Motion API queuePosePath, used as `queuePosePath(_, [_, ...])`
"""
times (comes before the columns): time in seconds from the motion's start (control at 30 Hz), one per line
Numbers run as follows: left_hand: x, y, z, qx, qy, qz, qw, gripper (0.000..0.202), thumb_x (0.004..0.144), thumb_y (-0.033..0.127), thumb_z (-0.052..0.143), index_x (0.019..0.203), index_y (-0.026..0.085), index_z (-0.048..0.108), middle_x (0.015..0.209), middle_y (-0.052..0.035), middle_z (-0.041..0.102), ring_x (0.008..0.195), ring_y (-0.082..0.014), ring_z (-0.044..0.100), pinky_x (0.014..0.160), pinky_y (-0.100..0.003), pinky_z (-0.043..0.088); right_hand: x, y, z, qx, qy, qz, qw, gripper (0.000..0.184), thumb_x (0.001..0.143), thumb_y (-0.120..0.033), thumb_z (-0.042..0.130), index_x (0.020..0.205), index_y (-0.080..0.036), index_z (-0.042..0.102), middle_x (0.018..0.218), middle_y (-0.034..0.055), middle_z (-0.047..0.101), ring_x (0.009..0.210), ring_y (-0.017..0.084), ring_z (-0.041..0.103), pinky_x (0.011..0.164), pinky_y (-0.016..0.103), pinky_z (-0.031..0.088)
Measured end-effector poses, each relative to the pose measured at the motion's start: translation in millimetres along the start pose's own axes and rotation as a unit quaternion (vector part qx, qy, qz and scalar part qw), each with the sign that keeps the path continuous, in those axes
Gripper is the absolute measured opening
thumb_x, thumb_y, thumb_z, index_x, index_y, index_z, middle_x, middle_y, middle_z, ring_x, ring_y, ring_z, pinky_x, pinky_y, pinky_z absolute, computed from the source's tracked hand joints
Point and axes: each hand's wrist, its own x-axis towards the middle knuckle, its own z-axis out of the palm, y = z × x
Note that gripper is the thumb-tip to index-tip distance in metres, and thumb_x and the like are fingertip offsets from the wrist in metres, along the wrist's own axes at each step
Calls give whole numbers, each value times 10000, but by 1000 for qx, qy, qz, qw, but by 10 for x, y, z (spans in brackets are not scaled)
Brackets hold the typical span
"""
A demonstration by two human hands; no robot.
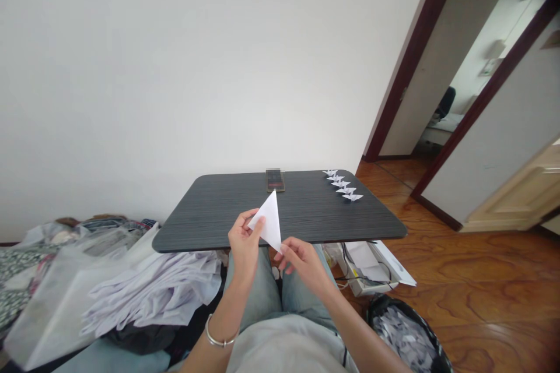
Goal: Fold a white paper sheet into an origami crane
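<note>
A white sheet of paper folded into a triangle [269, 220] is held up over the near edge of the dark table [210, 210]. My left hand [245, 240] grips its left side, thumb on the front face and fingers behind. At the lower right corner, my right hand [301, 261] pinches the paper's tip between thumb and fingers. Along the table's right side stands a row of several small folded paper figures [347, 190], white and pointed. A phone [275, 179] lies at the table's far edge, behind the triangle's top point.
Left of the table lie heaped clothes [161, 288] and clear plastic bags [61, 303]. On the wooden floor to the right are a white box with cables [371, 285] and a black-lined bin of paper scraps [405, 332]. The white wall [196, 70] rises behind the table.
</note>
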Motion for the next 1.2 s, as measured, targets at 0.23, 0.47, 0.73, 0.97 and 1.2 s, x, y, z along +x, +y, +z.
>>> queuePosePath(0.23, [-23, 8, -37, -1, -11, -23, 1000, 363, 630, 297, 737, 928, 148, 593, 724, -23, 697, 552, -122, 611, 488, -202, 460, 85, -67, 1, 15, 74, -25, 997, 347, 747, -486, 587, 614, -166, 576, 551, 18, 633, 428, 99, 541, 412, 198, 426])
queuePosePath(0.47, [-65, 17, -81, -47, -89, -111, 989, 424, 549, 254, 791, 922, 140, 626, 844, -61, 724, 715, -167, 664, 668, -267, 502, 108, -150, -198, 44, 126, -58, 989, 361, 711, -516, 633, 618, -169, 591, 545, 18, 631, 419, 100, 528, 391, 200, 419])
queuePosePath(0.73, [-69, 36, -70, 3, -113, -142, 983, 268, 590, 301, 772, 758, 105, 699, 747, -72, 729, 631, -174, 640, 599, -254, 466, 114, -165, -184, 53, 111, -46, 991, 345, 648, -488, 704, 619, -164, 590, 529, 12, 629, 415, 101, 535, 390, 199, 421])
queuePosePath(0.97, [-67, 21, -72, -5, -103, -131, 986, 299, 603, 294, 763, 820, 97, 705, 819, -98, 735, 701, -200, 658, 666, -284, 488, 88, -194, -182, 76, 102, -57, 990, 388, 734, -533, 595, 616, -163, 600, 555, 46, 664, 431, 118, 571, 385, 201, 428])
queuePosePath(1.2, [-78, 15, -70, -15, -108, -121, 987, 272, 627, 280, 749, 824, 101, 697, 818, -86, 733, 694, -183, 652, 654, -267, 495, 80, -188, -182, 89, 107, -71, 988, 402, 778, -520, 561, 623, -153, 613, 593, 65, 679, 452, 118, 584, 378, 186, 428])
